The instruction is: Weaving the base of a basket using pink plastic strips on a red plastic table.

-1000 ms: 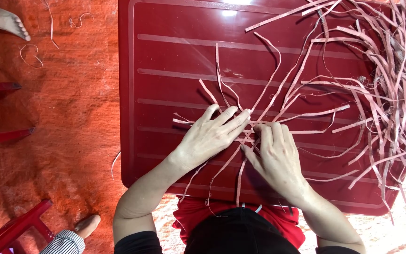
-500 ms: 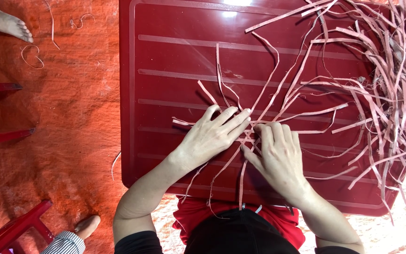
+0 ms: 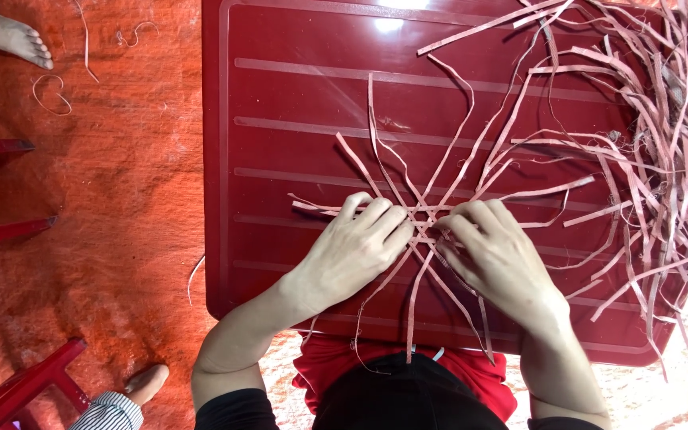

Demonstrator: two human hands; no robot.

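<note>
We see both hands flat on a small woven start of pale pink strips (image 3: 422, 227), at table centre, near edge. L hand (image 3: 356, 251) lies palm down, fingers curled, tips pressing the crossing from the left; not closed round anything, more a pin-down than a pinch. R hand (image 3: 499, 259) same posture from the right, fingertips (image 3: 449, 227) touching the crossing, thumb hidden. The two sets of tips sit just beside each other w/ the crossing point between them.

Strip ends radiate out from under the hands like spokes: several run up and away across the table, several run down over the near edge toward a red cloth (image 3: 336, 370) at our lap. One strip goes flat left under the L fingers.

All this sits on a red plastic table (image 3: 280, 103), ribbed top, raised rim. No container proper; the loose stock is a tangled heap of pink strips (image 3: 654, 135) on the table's right side, spilling over its right edge, well apart from the R hand but some strands reach in to the crossing.

Beyond: orange mat (image 3: 105, 215) on the floor, a few stray strip curls (image 3: 49, 91) on it, another person's bare foot (image 3: 17, 40) top left, another foot (image 3: 146, 382) bottom left, red stool legs (image 3: 17, 390).
</note>
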